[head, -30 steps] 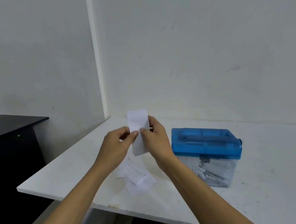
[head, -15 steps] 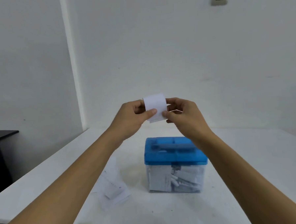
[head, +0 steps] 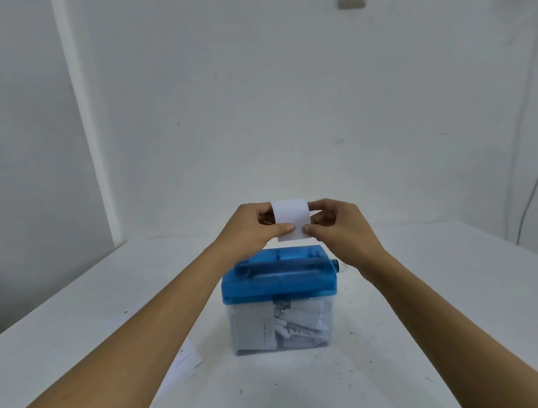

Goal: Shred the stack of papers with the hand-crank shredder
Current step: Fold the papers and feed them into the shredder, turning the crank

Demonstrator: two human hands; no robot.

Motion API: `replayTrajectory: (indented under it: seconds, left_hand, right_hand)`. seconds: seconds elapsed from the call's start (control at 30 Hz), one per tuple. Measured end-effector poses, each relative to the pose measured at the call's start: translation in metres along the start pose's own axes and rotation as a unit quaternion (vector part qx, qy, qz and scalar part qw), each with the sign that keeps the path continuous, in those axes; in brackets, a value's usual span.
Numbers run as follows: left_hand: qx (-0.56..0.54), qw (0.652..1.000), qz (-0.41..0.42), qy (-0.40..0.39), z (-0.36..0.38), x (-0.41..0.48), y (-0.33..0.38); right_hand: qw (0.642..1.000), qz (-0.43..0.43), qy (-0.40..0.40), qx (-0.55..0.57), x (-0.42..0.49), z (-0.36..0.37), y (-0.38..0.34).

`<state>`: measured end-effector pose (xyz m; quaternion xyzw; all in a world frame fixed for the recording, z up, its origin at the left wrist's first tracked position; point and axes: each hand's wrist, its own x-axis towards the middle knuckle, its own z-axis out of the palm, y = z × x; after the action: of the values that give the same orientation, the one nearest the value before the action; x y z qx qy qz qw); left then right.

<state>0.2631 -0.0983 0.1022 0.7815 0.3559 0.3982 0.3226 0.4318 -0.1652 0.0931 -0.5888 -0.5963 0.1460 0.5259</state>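
The shredder (head: 277, 275) stands mid-table (head: 454, 319), with the wall behind it. Paper scraps (head: 286, 327) lie inside its bin (head: 233, 330). Just above its top, a paper slip (head: 290, 218) is pinched between the left hand (head: 250, 233) and the right hand (head: 340, 228). Loose papers (head: 185, 362) lie on the table left of the shredder, partly under the left forearm.

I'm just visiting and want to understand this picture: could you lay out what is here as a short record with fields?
Held item: small white paper slip, upright
Hands: left hand and right hand pinch its side edges
Shredder: translucent blue plastic lid on a clear bin, below the slip, not touching it
Bin contents: white paper pieces
Surface: white tabletop, with loose white sheets beside the left forearm
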Motion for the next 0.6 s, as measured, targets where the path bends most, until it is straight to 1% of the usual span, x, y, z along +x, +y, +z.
replayTrajectory:
  seconds: [0.13, 0.37, 0.47, 0.53, 0.6]
  left_hand:
    - [0.019, 0.999, -0.007, -0.024, 0.000, -0.001, -0.013]
    - [0.065, 0.997, 0.000, -0.041, 0.004, -0.007, -0.020]
    - [0.077, 0.997, -0.006, -0.031, 0.006, -0.008, -0.024]
    - [0.079, 0.997, -0.007, -0.025, 0.007, -0.008, -0.026]
    - [0.077, 0.997, -0.007, -0.020, 0.007, -0.007, -0.028]
  right_hand:
    - [1.000, 0.024, -0.004, 0.008, -0.006, 0.005, 0.013]
    - [0.998, 0.042, 0.006, -0.038, -0.016, 0.013, 0.028]
    - [0.998, 0.033, 0.019, -0.042, -0.022, 0.009, 0.031]
    - [0.997, 0.020, 0.053, -0.045, -0.032, 0.006, 0.040]
    - [0.997, 0.011, 0.051, -0.059, -0.046, 0.007, 0.052]
